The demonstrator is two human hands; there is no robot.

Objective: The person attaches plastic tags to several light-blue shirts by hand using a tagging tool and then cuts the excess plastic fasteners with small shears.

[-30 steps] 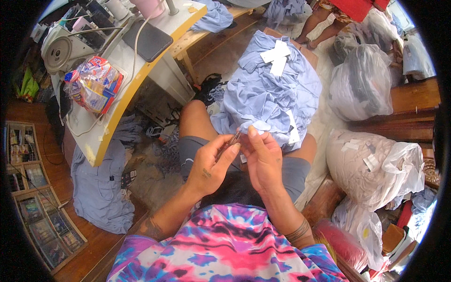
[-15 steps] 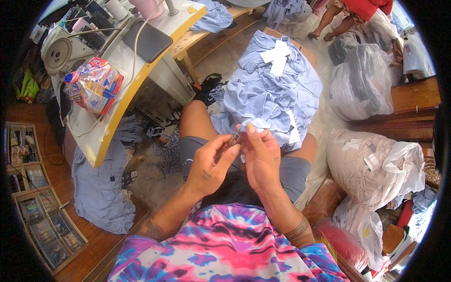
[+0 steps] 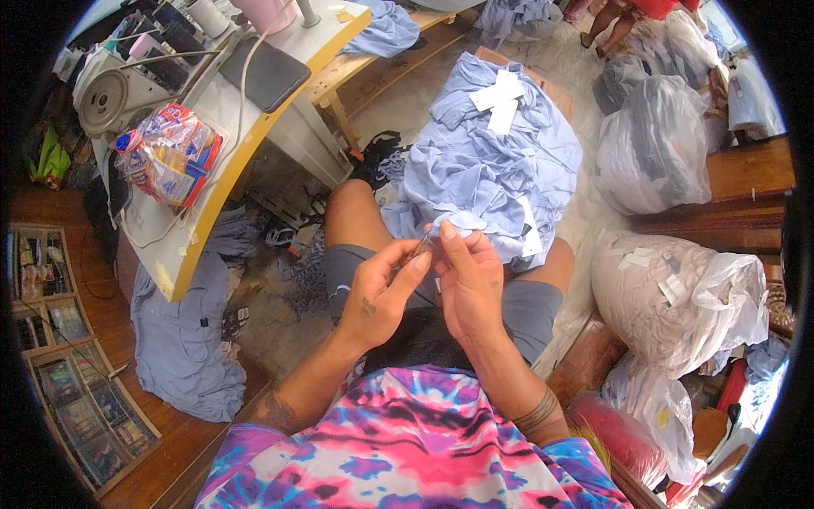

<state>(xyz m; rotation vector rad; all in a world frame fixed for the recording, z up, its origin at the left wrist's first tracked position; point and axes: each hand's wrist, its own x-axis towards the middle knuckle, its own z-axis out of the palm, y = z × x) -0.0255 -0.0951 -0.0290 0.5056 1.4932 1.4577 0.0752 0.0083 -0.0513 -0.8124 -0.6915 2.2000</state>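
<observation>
Head view, centre of frame: two bare hands, raised close together over the lap.
Left hand: thumb and fingers closed around a slim metallic tool; exact kind too small to tell.
Right hand: thumb and forefinger pinched on the near edge of the light-blue cloth, just beside the tool.
Cloth: one rumpled heap, centre to upper centre, beyond the hands and between the knees; white tags on top.
Change over the last second: hands shifted only slightly; a second person's legs, upper right, had moved nearer the top edge. By judgement, the work held to the same spot on the cloth, undisturbed.
Upper left: pale table with yellow edging, bearing a machine with a handwheel and a colourful plastic pack.
Lower left: blue garment.
Right: clear bag of dark contents; below it, bag of beige fabric.
</observation>
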